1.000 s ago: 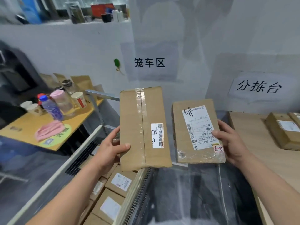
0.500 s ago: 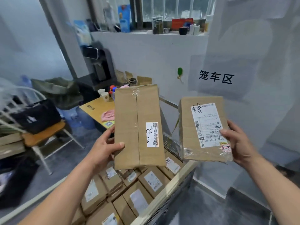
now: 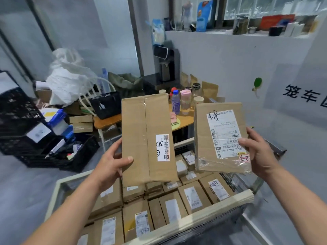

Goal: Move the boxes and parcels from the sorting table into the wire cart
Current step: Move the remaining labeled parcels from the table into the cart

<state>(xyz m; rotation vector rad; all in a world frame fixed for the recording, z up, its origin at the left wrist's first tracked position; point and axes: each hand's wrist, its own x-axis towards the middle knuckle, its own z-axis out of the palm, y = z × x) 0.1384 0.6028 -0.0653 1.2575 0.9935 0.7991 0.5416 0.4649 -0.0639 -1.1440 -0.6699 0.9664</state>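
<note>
Two boxes were up over the wire cart [image 3: 203,207], one per hand. My left hand [image 3: 109,167] gripped the tall taped box [image 3: 146,138] by its edge, thumb across the front; my right hand [image 3: 258,152] clasped the labelled box [image 3: 219,138] the same way. I judged this the carry-to-drop step. Next I needed free spots on the packed parcels [image 3: 192,197] below, then lower and let go.
</note>
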